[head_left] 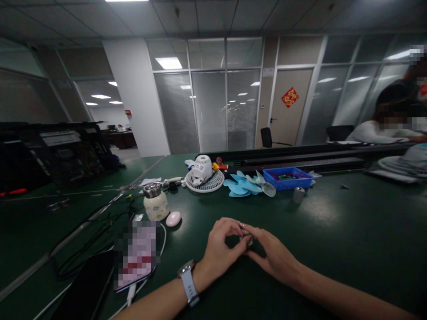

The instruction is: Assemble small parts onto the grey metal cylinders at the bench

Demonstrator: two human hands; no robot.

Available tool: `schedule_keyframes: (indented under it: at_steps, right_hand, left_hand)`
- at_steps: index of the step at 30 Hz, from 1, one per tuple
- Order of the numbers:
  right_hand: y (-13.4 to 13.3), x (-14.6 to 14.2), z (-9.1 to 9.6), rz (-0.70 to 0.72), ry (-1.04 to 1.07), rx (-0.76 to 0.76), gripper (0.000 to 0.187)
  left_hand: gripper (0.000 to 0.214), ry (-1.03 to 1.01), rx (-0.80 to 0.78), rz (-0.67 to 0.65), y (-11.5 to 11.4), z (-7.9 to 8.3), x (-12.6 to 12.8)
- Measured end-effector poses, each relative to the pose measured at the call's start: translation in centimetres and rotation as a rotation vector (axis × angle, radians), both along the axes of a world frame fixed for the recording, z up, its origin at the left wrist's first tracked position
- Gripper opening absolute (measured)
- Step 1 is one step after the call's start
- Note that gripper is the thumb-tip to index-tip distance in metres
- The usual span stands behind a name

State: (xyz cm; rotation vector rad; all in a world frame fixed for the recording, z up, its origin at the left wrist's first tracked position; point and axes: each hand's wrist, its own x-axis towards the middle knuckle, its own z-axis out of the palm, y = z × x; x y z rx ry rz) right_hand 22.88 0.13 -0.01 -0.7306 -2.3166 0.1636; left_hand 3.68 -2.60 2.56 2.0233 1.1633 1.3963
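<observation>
My left hand (223, 246) and my right hand (275, 254) meet above the green tabletop, their fingertips closed around a small, round, metallic-looking part (247, 240). Fingers cover most of that part, so its kind is unclear. A watch with a pale strap (189, 284) is on my left wrist. Beyond my hands lie light-blue fan blades (245, 184). To their left, a white fan body (202, 168) rests on a round white fan grille (213, 184). A silver metal cylinder (298, 194) stands farther right.
Left of my hands are a cream jar-shaped bottle (156, 206), a pink oval object (173, 218), a phone (138, 253) with a white cable and a dark flat device (85, 284). A blue tray (287, 178) holds small parts. At far right a person (373, 131) sits.
</observation>
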Motion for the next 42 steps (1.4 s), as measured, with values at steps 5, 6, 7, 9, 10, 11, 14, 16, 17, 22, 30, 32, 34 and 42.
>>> schedule_keyframes:
  at_steps: [5,6,7,9,10,11,14,16,17,22,30,32,34,42]
  right_hand:
    - [0.0,0.0,-0.1,-0.004,-0.006,0.033,0.067]
    - [0.0,0.0,-0.1,-0.004,-0.003,0.039,0.066]
    - [0.0,0.0,-0.2,-0.006,0.002,0.043,0.066]
    - [0.0,0.0,-0.3,-0.018,0.012,0.039,0.067]
    - [0.0,0.0,-0.4,-0.029,0.016,0.030,0.068]
    - [0.1,0.1,-0.5,-0.043,0.019,0.013,0.070]
    - [0.1,0.0,-0.6,-0.090,0.026,-0.074,0.076]
    - [0.1,-0.1,-0.6,-0.103,0.026,-0.125,0.076]
    - [0.0,-0.2,-0.5,-0.098,0.022,-0.142,0.074]
    - [0.0,0.9,0.6,-0.106,0.079,-0.214,0.066]
    - [6.6,14.1,2.8,-0.730,0.231,-0.100,0.071]
    - [8.7,17.0,2.4,-0.836,0.201,-0.072,0.070]
    - [10.2,18.9,1.6,-0.883,0.172,-0.057,0.067]
    - [12.4,20.8,-0.6,-0.951,0.084,-0.079,0.063]
  left_hand:
    - [0.026,-0.040,-0.036,0.015,-0.1,-0.3,0.2]
    - [0.028,-0.051,-0.032,0.013,-0.2,-0.3,0.3]
    - [0.030,-0.069,-0.023,0.018,-0.2,-0.2,0.4]
    - [0.031,-0.137,0.003,0.056,-0.1,0.1,0.4]
    - [0.031,-0.175,0.008,0.088,0.0,0.2,0.3]
    - [0.029,-0.206,-0.001,0.123,0.3,0.2,0.2]
    - [0.026,-0.210,-0.115,0.174,1.2,-0.3,-0.3]
    - [0.025,-0.169,-0.229,0.140,1.9,-1.0,-0.7]
    - [0.025,-0.152,-0.272,0.128,2.2,-1.3,-0.8]
    - [0.026,-0.049,-0.307,0.099,2.2,-1.8,-1.0]
    - [0.035,0.032,-0.332,0.078,1.6,-1.0,-1.2]
    - [0.036,0.034,-0.336,0.083,1.6,-0.9,-1.1]
    - [0.036,0.034,-0.341,0.085,1.5,-0.9,-1.1]
    - [0.036,0.037,-0.325,0.074,1.7,-1.2,-1.3]
